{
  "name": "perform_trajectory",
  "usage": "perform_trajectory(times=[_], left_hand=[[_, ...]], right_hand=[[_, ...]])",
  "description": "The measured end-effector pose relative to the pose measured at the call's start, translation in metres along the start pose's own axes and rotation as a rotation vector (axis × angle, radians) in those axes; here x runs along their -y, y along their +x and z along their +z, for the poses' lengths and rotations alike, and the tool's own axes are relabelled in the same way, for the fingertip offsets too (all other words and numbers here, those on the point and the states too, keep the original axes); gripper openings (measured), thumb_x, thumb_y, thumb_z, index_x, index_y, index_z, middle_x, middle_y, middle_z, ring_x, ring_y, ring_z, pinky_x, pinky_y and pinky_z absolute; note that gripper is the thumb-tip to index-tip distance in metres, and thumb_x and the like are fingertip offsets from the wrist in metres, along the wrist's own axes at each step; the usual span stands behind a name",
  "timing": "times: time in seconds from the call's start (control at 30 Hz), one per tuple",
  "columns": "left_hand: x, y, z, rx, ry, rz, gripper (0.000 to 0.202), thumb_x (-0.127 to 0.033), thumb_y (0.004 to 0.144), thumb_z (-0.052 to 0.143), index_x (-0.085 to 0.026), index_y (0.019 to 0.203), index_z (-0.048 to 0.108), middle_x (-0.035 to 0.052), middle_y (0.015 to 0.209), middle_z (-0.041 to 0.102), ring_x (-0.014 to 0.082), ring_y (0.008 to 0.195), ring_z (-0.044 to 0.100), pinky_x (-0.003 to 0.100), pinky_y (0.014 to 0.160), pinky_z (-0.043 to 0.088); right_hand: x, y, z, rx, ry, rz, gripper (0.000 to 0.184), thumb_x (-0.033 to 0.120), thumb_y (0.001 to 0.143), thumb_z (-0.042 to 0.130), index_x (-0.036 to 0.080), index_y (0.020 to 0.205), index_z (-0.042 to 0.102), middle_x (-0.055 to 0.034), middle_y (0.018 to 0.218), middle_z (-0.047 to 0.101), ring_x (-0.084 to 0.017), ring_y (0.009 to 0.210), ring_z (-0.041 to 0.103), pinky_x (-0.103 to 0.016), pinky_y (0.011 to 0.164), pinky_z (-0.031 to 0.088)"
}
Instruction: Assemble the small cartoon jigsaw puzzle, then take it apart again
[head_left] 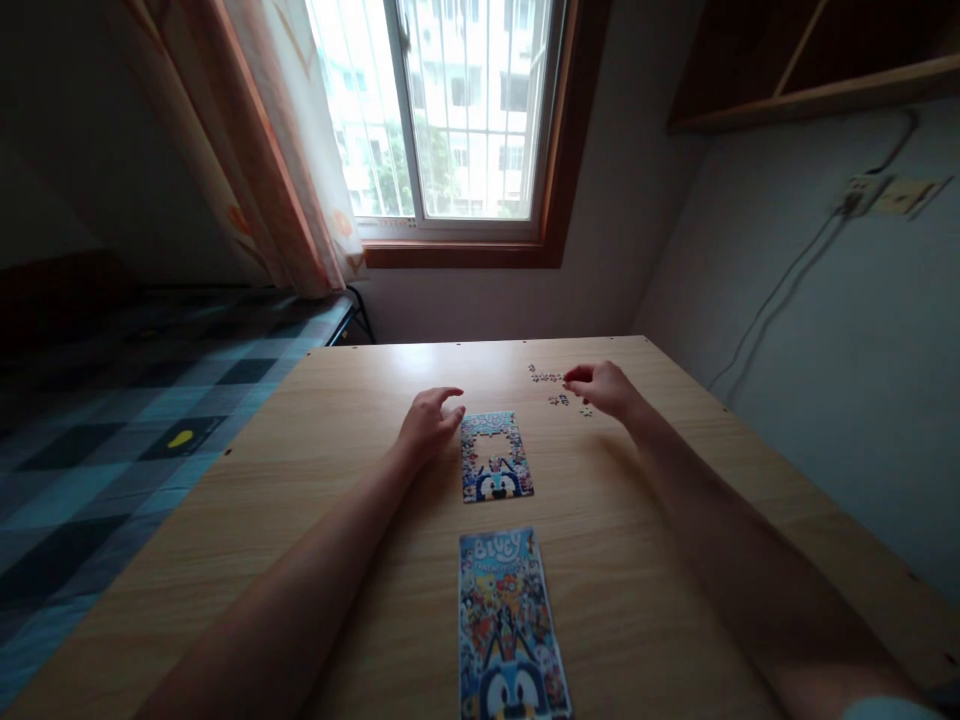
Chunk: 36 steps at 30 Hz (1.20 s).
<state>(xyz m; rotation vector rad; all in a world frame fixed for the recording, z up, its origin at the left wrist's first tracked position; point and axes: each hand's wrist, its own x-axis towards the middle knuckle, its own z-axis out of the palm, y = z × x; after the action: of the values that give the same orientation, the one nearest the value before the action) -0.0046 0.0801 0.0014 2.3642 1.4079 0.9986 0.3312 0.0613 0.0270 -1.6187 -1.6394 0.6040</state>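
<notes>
A partly assembled jigsaw puzzle [497, 484] lies on the wooden table, with a gap of bare wood in its upper middle. At its upper left edge rests my left hand [433, 420], thumb and forefinger apart, holding nothing. Farther off to the right, my right hand [602, 387] has its fingertips pinched together beside a row of loose puzzle pieces [546, 378]. Whatever is between those fingertips is too small to make out. More loose pieces [559, 400] and a single puzzle piece [586, 411] lie just below that hand.
Nearer to me lies a printed Bluey picture sheet [510, 620] on the table [360, 620]. A bed with a checked cover [150, 400] stands to the left. Beyond the table's far edge is a window [472, 120]; a cable [772, 270] hangs on the right wall.
</notes>
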Motion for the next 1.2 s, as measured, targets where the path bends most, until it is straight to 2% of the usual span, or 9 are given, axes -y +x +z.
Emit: perform_trajectory(times=[0.07, 0.13, 0.23, 0.3, 0.37, 0.57, 0.97, 1.07, 1.2], left_hand=[[0.002, 0.001, 0.001, 0.065, 0.001, 0.019, 0.033, -0.030, 0.083, 0.060, -0.019, 0.112, 0.069, 0.0093, 0.121, 0.069, 0.0285, 0.119, 0.059, 0.046, 0.108, 0.043], [0.004, 0.002, 0.001, 0.119, 0.008, 0.011, 0.034, -0.032, 0.082, 0.062, -0.020, 0.113, 0.070, 0.0096, 0.127, 0.066, 0.0293, 0.125, 0.055, 0.046, 0.111, 0.041], [0.007, 0.003, 0.000, 0.180, 0.032, -0.001, 0.037, -0.038, 0.081, 0.067, -0.023, 0.115, 0.070, 0.0094, 0.138, 0.058, 0.0309, 0.134, 0.048, 0.048, 0.114, 0.037], [0.007, 0.002, -0.001, 0.205, 0.043, 0.007, 0.041, -0.041, 0.080, 0.069, -0.024, 0.117, 0.069, 0.0095, 0.143, 0.054, 0.0314, 0.137, 0.044, 0.048, 0.116, 0.034], [0.006, 0.000, -0.002, 0.229, 0.056, 0.017, 0.045, -0.045, 0.080, 0.071, -0.025, 0.120, 0.068, 0.0089, 0.146, 0.051, 0.0321, 0.140, 0.039, 0.049, 0.117, 0.032], [-0.001, -0.003, -0.005, 0.295, 0.087, 0.004, 0.058, -0.049, 0.072, 0.078, -0.029, 0.125, 0.065, 0.0064, 0.151, 0.045, 0.0352, 0.146, 0.029, 0.051, 0.118, 0.028], [-0.004, -0.004, -0.005, 0.302, 0.106, -0.006, 0.059, -0.046, 0.069, 0.080, -0.030, 0.124, 0.065, 0.0043, 0.152, 0.045, 0.0340, 0.146, 0.029, 0.049, 0.119, 0.028], [-0.005, -0.004, -0.005, 0.318, 0.114, -0.013, 0.058, -0.046, 0.070, 0.080, -0.029, 0.124, 0.065, 0.0058, 0.153, 0.044, 0.0339, 0.147, 0.029, 0.048, 0.119, 0.028], [-0.004, -0.004, -0.005, 0.318, 0.124, 0.004, 0.056, -0.045, 0.071, 0.079, -0.030, 0.124, 0.064, 0.0040, 0.152, 0.046, 0.0332, 0.146, 0.031, 0.048, 0.119, 0.029]], right_hand=[[0.026, -0.008, 0.018, 0.107, 0.205, -0.071, 0.021, 0.023, 0.076, 0.066, 0.014, 0.092, 0.075, -0.0064, 0.079, 0.073, -0.012, 0.058, 0.061, -0.024, 0.051, 0.050], [0.049, -0.021, 0.039, 0.237, 0.313, -0.146, 0.021, 0.022, 0.076, 0.066, 0.015, 0.093, 0.076, -0.0064, 0.082, 0.073, -0.013, 0.061, 0.063, -0.025, 0.052, 0.053], [0.072, -0.045, 0.070, 0.354, 0.278, -0.266, 0.016, 0.024, 0.078, 0.068, 0.018, 0.090, 0.077, -0.0039, 0.076, 0.073, -0.012, 0.062, 0.064, -0.024, 0.055, 0.051], [0.078, -0.058, 0.085, 0.384, 0.231, -0.339, 0.011, 0.024, 0.077, 0.072, 0.019, 0.085, 0.077, -0.0031, 0.078, 0.074, -0.012, 0.068, 0.065, -0.025, 0.063, 0.052], [0.080, -0.066, 0.095, 0.408, 0.213, -0.351, 0.009, 0.025, 0.078, 0.073, 0.020, 0.083, 0.077, -0.0026, 0.079, 0.075, -0.013, 0.070, 0.066, -0.025, 0.066, 0.051], [0.075, -0.068, 0.100, 0.414, 0.144, -0.344, 0.009, 0.020, 0.079, 0.070, 0.021, 0.083, 0.079, -0.0015, 0.079, 0.076, -0.013, 0.071, 0.068, -0.023, 0.065, 0.049], [0.076, -0.070, 0.103, 0.381, -0.058, -0.470, 0.016, 0.012, 0.080, 0.069, 0.024, 0.084, 0.079, -0.0002, 0.080, 0.075, -0.013, 0.071, 0.066, -0.024, 0.071, 0.049], [0.074, -0.069, 0.104, 0.369, -0.085, -0.521, 0.011, 0.015, 0.082, 0.072, 0.024, 0.083, 0.079, -0.0017, 0.082, 0.073, -0.014, 0.075, 0.064, -0.025, 0.074, 0.049], [0.069, -0.069, 0.106, 0.324, -0.110, -0.515, 0.003, 0.022, 0.081, 0.076, 0.023, 0.083, 0.077, -0.0021, 0.082, 0.068, -0.013, 0.076, 0.061, -0.026, 0.075, 0.046]])
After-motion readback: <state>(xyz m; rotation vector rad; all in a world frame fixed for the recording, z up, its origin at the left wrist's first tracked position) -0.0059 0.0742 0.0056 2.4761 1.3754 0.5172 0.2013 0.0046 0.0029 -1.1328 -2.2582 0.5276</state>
